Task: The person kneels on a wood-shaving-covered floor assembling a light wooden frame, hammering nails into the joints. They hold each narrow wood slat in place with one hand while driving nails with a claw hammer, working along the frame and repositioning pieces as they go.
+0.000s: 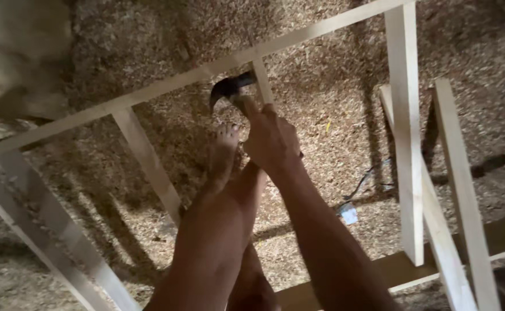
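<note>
While my bare leg and foot (222,152) reach up from six o'clock to the middle of the view, my right hand (272,138) beside it is closed tight on the handle of the claw hammer (232,89), and my left hand is not in view. The dark hammer head sits at twelve o'clock, touching the long pale rail (166,85) where a short cross slat (263,80) meets it. I judge the wooden frame partly joined, with loose slats (462,190) at three o'clock left to fix above the sawdust floor (321,75).
</note>
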